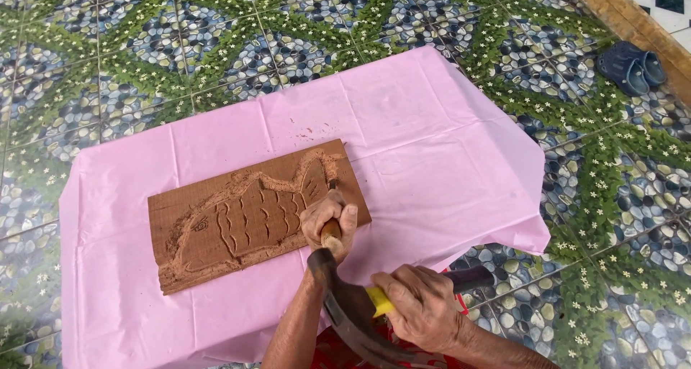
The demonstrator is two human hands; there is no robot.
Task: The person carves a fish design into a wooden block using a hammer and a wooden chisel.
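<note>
- Tiled floor printed with pebbles, green leaves and small white flowers fills the view
- Pink cloth covers a low table
- Brown wooden board lies on the cloth, left of centre, with a fish shape carved into it
- Hammer with a dark curved head and yellow-and-black handle, gripped in the clenched right hand, its head touching the chisel's end
- Left hand is closed around a wooden-handled chisel, tip on the board's right part
- Blue sandals lie at upper right
</note>
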